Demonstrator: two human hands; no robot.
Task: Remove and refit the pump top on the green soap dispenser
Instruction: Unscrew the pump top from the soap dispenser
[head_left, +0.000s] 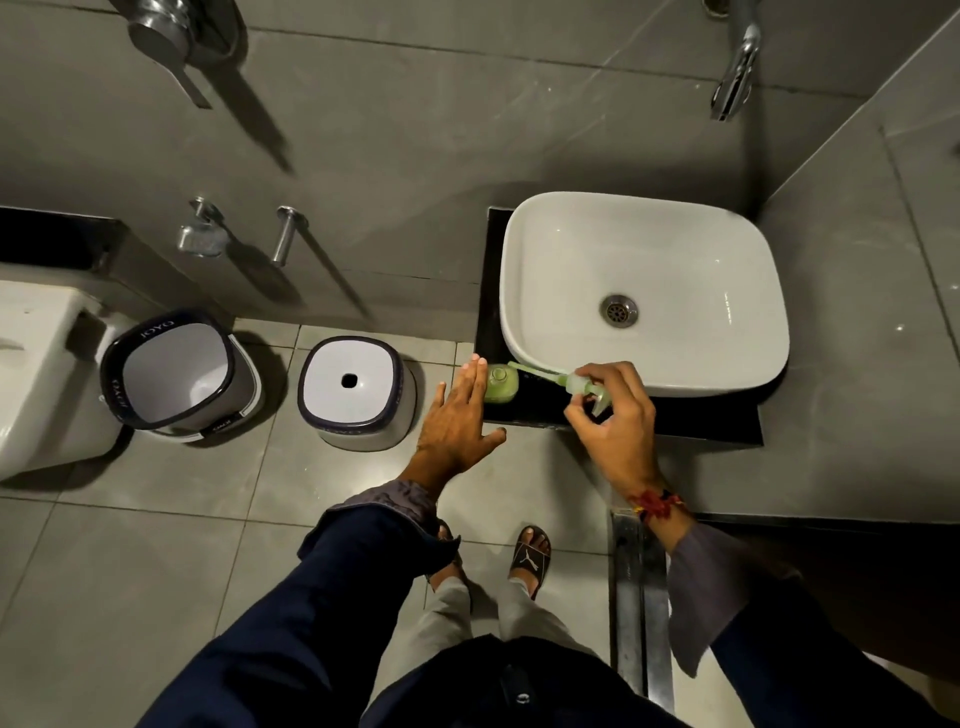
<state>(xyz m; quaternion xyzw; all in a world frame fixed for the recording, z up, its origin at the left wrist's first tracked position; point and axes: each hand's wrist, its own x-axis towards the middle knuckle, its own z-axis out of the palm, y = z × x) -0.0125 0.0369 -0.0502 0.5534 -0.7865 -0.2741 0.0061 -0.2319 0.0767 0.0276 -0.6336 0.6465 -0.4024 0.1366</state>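
The green soap dispenser bottle (500, 383) stands on the black counter (675, 418) at its left end, in front of the white basin. Its pump top (584, 387) is off the bottle: my right hand (613, 415) holds the pale pump head above the counter, and the green dip tube (535, 370) slants from it back toward the bottle's open neck. My left hand (460, 415) is flat and spread, its fingertips resting against the bottle's left side without gripping it.
A white basin (644, 249) with a metal drain fills the counter behind the bottle; a wall spout (737, 67) hangs above. On the floor to the left stand an open bin (176, 374) and an upturned bucket (358, 395). A toilet (36, 364) is at far left.
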